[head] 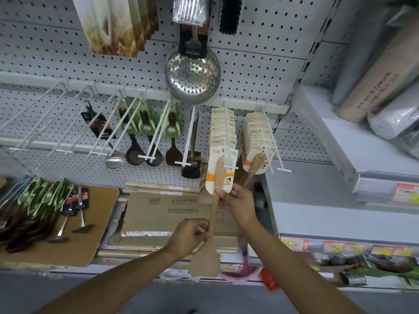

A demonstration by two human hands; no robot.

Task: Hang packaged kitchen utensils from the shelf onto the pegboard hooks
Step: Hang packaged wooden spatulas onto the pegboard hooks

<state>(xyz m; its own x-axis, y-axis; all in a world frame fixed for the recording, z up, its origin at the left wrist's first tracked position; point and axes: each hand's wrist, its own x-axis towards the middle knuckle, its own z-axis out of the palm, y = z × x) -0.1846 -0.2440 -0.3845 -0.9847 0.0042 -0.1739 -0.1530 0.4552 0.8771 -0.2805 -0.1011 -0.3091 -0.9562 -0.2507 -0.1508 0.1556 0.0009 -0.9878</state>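
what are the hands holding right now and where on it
Both hold one packaged wooden spatula. The left hand pinches the lower handle just above the blade; the right hand grips the handle at the bottom of its card sleeve.

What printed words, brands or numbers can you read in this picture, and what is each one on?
"HONG JAYE", partly blurred: black card on the hanging skimmer.
Chinese print on the cardboard box: too blurred to read.
Spatula card logo: unreadable.
Shelf price tags: too small.

A brown wooden board (95,223) heaped with packaged spoons and flat tan cardboard boxes (172,214) are carried by the white metal shelf (256,260).
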